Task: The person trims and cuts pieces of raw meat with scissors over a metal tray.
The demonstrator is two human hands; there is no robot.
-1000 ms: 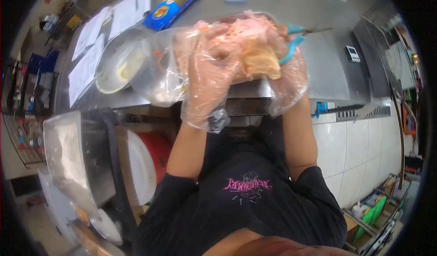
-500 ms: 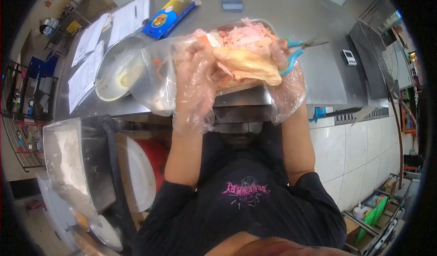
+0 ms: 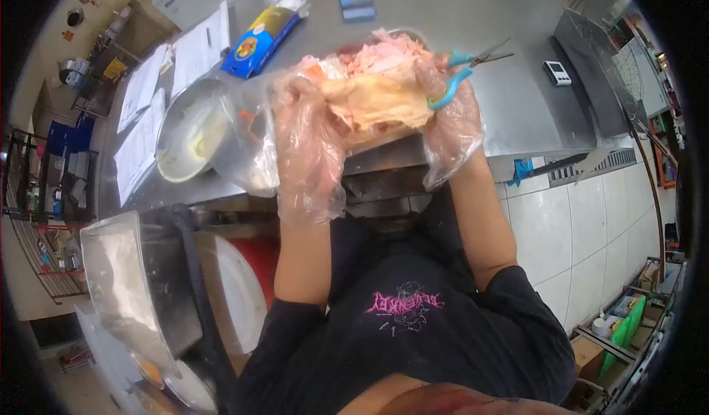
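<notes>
A yellowish piece of raw chicken skin (image 3: 380,103) is stretched between my two hands above the front of a tray. My left hand (image 3: 309,131), in a clear plastic glove, grips its left edge. On the other side my gloved right hand (image 3: 452,119) pinches the right edge. That hand also carries scissors (image 3: 464,62) with light blue handles, their blades apart and pointing right. Behind the skin, pale pink raw chicken pieces (image 3: 384,52) are heaped in the tray, which is mostly hidden.
Left of my hands are a clear plastic bag (image 3: 251,138) and a metal bowl (image 3: 171,165) with pale residue. Papers (image 3: 198,59), a blue-yellow packet (image 3: 262,38), a phone (image 3: 357,4) and a small white timer (image 3: 557,73) lie on the steel table. A bin of white powder (image 3: 122,267) stands below left.
The chicken skin now hangs flatter and more spread between my hands. Both hands and the scissors appear slightly further left in the view, which has itself shifted a little.
</notes>
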